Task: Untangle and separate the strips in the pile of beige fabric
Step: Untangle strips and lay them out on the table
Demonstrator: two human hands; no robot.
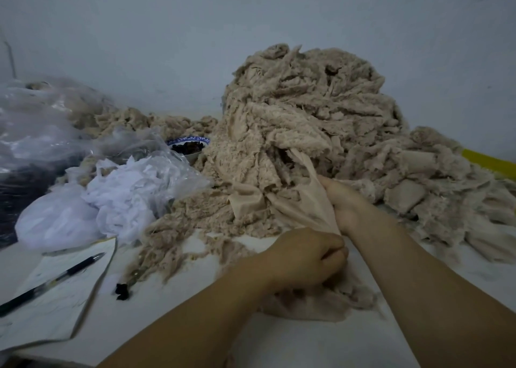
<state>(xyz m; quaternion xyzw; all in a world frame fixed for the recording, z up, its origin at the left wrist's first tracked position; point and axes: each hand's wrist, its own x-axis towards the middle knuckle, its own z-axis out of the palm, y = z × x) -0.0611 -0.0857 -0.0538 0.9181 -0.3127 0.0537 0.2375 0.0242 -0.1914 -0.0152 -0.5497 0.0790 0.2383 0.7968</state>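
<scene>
Head camera shows our two hands close together, low and in the middle. Our left hand [307, 256] is curled tight like a fist and pinches the near end of a smooth beige strip [304, 203]. Our right hand [344, 203] sits just past it, a little up and to the right, and grips the same strip with its fingers tucked into the cloth. From our hands the strip runs away from us, up and a bit to the left, and its far end goes into the big pile [307, 108]. So its long way points from us to the pile, and we think the next pull should come back toward us along that line. The left hand is nearer to us, and the right hand is nearer to the pile. The strip looks thin, flat and silky. The pile is fluffy with frayed, fuzzy edges, and it heaps up tall against the wall [167, 46]. More soft scraps [321, 303] lie under our left hand on the white tabletop [279, 348]. Off to the left we see crinkly plastic bags [125, 189], a small bowl [190, 139] with dark bits, and a pen [53, 281] on paper [55, 309].
</scene>
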